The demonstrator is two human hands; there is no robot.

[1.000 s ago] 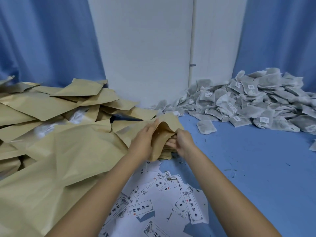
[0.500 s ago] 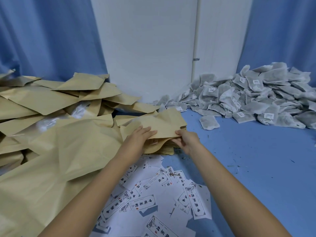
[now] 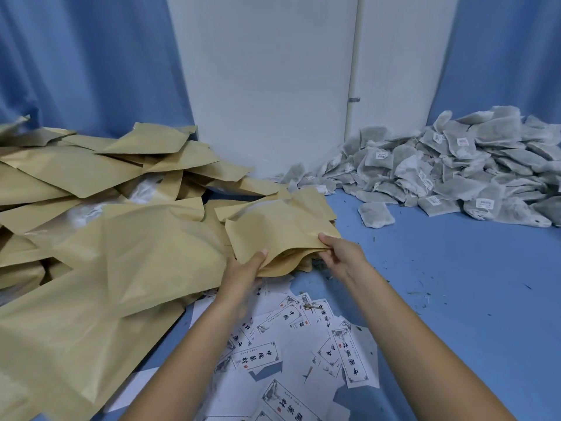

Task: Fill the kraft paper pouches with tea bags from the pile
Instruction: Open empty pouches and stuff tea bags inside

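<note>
Lowered flat since earlier, the kraft pouch [image 3: 282,229] is gripped at its near edge by left hand [image 3: 244,273] and right hand [image 3: 341,253]; a large tea bag pile [image 3: 455,171] remains.

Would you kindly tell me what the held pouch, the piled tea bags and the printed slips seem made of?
The pouch: matte tan kraft paper, judging by its soft creases. The tea bags: probably thin filter mesh, as dark contents show through. The slips: apparently plain white paper with black print.
</note>
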